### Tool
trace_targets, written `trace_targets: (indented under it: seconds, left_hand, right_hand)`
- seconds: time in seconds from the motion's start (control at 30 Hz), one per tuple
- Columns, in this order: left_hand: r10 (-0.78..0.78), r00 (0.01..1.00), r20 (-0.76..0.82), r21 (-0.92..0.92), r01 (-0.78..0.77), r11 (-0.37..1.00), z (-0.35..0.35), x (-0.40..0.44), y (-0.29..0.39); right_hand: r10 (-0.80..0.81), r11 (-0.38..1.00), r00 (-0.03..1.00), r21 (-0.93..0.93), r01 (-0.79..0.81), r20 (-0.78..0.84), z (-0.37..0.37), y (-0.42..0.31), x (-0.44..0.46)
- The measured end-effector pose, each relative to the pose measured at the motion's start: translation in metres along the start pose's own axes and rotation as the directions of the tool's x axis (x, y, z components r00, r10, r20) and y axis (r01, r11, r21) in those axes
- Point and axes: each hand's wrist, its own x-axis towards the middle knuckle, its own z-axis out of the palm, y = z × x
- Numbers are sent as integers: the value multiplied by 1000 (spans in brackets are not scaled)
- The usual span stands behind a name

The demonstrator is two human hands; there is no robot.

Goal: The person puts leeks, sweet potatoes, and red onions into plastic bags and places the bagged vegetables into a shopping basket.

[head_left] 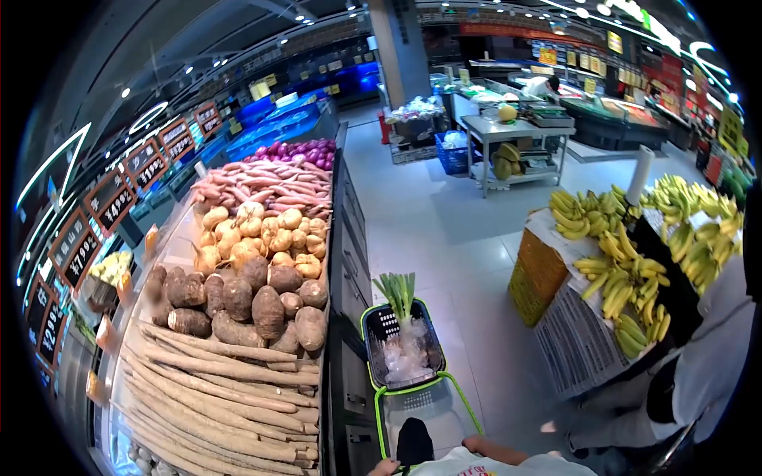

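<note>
Stretching ahead, the grey, lime-rimmed plastic basket (pixel 454 410) lay between equally near left hand (pixel 386 467) and right hand (pixel 475 444), finger closure unclear.

Framed price signs (pixel 109 198) along the vegetable display (pixel 179 247) read ¥2.99, ¥7.99, ¥4.99 and ¥1.99, near to far.

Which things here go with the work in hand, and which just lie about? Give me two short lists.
In use: basket, leeks, plastic bag; left hand and right hand close by.

Lying about: onions, taro, long roots, bananas.
</note>
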Motion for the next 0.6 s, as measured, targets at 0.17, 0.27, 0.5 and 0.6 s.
trace_targets:
  seconds: [0.17, 0.27, 0.5, 0.6]
  left_hand:
    - [67, 996, 62, 209, -79, 975, -65, -26, 114]
    - [132, 990, 47, 546, -136, 827, -94, 163, 7]
    - [248, 952, -182, 393, -160, 905, -147, 191, 39]
    - [109, 975, -196, -31, -117, 993, -157, 192, 60]
  right_hand:
    - [82, 993, 994, 95, -75, -75, -91, -4, 32]
    - [63, 992, 998, 111, -62, -8, -122, 0, 82]
    - [-144, 989, 989, -48, 142, -35, -214, -70, 125]
    - [-320, 947, 934, 66, 314, 159, -246, -96, 144]
